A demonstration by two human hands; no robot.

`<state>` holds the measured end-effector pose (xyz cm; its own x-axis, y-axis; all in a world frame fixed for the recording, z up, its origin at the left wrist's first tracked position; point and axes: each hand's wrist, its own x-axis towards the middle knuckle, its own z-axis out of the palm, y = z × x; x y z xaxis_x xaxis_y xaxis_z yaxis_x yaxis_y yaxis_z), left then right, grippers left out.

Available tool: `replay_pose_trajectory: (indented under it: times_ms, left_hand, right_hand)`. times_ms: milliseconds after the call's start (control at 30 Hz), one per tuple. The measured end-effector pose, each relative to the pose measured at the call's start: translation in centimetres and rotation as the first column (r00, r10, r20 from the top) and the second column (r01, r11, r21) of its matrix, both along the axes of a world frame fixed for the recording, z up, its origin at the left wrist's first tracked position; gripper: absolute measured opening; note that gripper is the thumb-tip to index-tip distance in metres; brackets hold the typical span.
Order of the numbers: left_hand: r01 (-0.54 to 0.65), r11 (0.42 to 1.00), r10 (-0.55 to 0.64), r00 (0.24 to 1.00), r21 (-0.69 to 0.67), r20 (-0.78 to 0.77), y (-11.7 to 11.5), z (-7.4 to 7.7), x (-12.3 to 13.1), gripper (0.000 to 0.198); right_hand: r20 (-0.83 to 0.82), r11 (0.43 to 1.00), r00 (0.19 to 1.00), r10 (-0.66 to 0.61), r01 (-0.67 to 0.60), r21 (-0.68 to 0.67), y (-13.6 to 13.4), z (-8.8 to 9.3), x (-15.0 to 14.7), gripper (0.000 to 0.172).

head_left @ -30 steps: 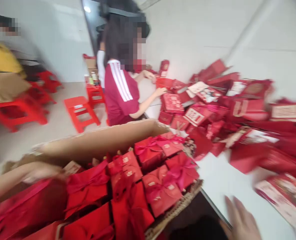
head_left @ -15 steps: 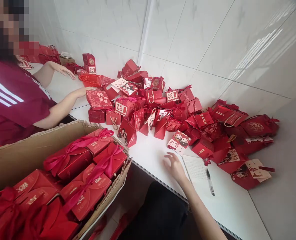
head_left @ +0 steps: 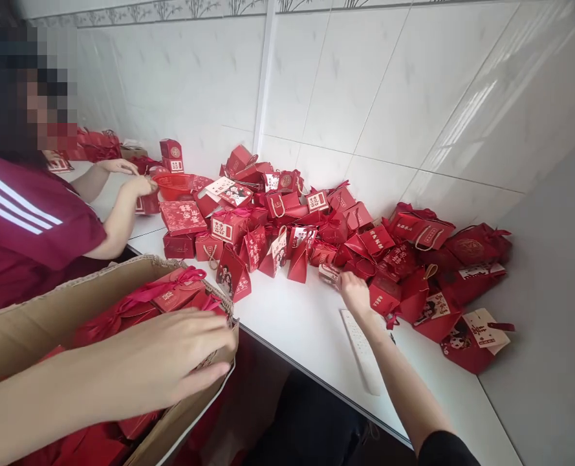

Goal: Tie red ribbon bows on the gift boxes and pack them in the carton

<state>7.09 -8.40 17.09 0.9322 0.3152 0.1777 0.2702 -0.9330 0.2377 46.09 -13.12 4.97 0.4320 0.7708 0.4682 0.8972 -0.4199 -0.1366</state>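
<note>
My right hand [head_left: 356, 294] has its fingers closed at the right edge of a small red-and-cream gift box [head_left: 329, 274], tilted at the front of a pile on the white table. My left hand [head_left: 208, 343] reaches in over the rim of a cardboard carton [head_left: 122, 275]. Its fingers are stretched and the thumb is apart, with nothing seen in them. Beneath that arm, red gift boxes with ribbons [head_left: 171, 291] lie in the carton, partly covered. A notebook [head_left: 359, 343] rests near my right wrist; my forearm hides most of the pen beside it.
Many red gift boxes [head_left: 248, 217] crowd along the tiled wall [head_left: 345, 84]. At the left, a person in a maroon top [head_left: 39, 226] handles a red box near a red plastic basket [head_left: 173, 186]. The table's front edge [head_left: 287, 362] runs diagonally below my hands.
My right hand has moved forward onto the small gift box, which now stands tilted instead of flat. My left hand has come into view over the carton. The other person's hands have drawn together.
</note>
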Motion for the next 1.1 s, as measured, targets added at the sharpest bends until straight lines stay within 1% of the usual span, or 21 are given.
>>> replay_pose_trajectory:
  times_ms: [67,133,200,267,333,367,400,467,567,633,700,733,867,933,1000,1100]
  left_hand:
    - [0.032,0.999,-0.032,0.999,-0.039,-0.004,0.4,1.3,3.1,0.019]
    - [-0.019,0.998,0.026,0.994,-0.064,0.109,0.8,1.9,5.9,0.025]
    - [-0.071,0.992,0.092,0.975,-0.108,0.205,1.2,2.0,8.4,0.033]
    - [-0.084,0.978,0.129,0.962,-0.189,0.241,1.4,1.8,10.3,0.036]
    - [-0.022,0.948,0.114,0.955,-0.317,0.273,1.5,1.6,11.4,0.032]
    - [0.026,0.922,0.1,0.948,-0.387,0.303,1.4,1.5,11.7,0.028]
    - [0.074,0.892,0.09,0.938,-0.446,0.335,1.4,1.5,11.9,0.024]
    - [0.138,0.849,0.088,0.915,-0.51,0.394,1.2,1.7,11.7,0.018]
    - [0.159,0.833,0.099,0.899,-0.529,0.426,0.5,2.0,11.1,0.02]
    - [0.165,0.826,0.095,0.901,-0.539,0.422,-0.1,2.2,10.6,0.031]
    - [0.164,0.831,0.092,0.902,-0.532,0.422,-0.5,2.2,10.3,0.039]
    - [0.158,0.841,0.096,0.898,-0.518,0.43,-0.7,2.1,10.2,0.037]
    - [0.149,0.867,0.116,0.868,-0.475,0.484,-0.5,1.5,10.3,0.012]
    - [0.175,0.866,0.099,0.858,-0.469,0.503,-0.3,1.3,10.2,0.007]
    - [0.183,0.862,0.089,0.863,-0.472,0.497,-0.1,1.2,10.0,0.01]
    - [0.146,0.85,0.122,0.88,-0.506,0.46,-0.2,1.2,9.5,0.018]
  right_hand:
    - [-0.02,0.992,0.999,0.042,-0.04,0.116,-1.1,2.9,-1.2,0.025]
    - [-0.054,0.975,0.99,0.13,-0.118,0.188,-2.5,5.6,-3.3,0.03]
    - [-0.117,0.949,0.963,0.244,-0.212,0.233,-4.2,7.8,-6.1,0.032]
    - [-0.237,0.89,0.88,0.413,-0.334,0.31,-5.7,9.5,-8.9,0.03]
    - [-0.306,0.842,0.8,0.515,-0.407,0.354,-7.0,10.6,-11.0,0.028]
    - [-0.321,0.829,0.777,0.542,-0.431,0.357,-7.5,11.0,-11.8,0.026]
    - [-0.328,0.82,0.76,0.561,-0.454,0.349,-7.8,11.3,-12.3,0.025]
    - [-0.334,0.805,0.735,0.59,-0.5,0.319,-8.1,11.5,-13.1,0.023]
    - [-0.355,0.784,0.7,0.62,-0.536,0.313,-7.9,11.4,-13.6,0.021]
    - [-0.377,0.775,0.678,0.631,-0.532,0.34,-7.7,11.4,-13.9,0.021]
    - [-0.39,0.762,0.655,0.647,-0.542,0.354,-7.5,11.4,-14.2,0.02]
    - [-0.394,0.754,0.642,0.657,-0.554,0.354,-7.4,11.4,-14.3,0.02]
    - [-0.399,0.732,0.614,0.681,-0.569,0.374,-7.2,11.5,-15.0,0.02]
    - [-0.391,0.722,0.608,0.691,-0.564,0.4,-7.1,11.3,-15.3,0.014]
    - [-0.384,0.712,0.601,0.701,-0.565,0.417,-6.9,11.2,-15.5,0.009]
    - [-0.397,0.716,0.597,0.697,-0.553,0.426,-6.7,11.1,-15.7,0.01]
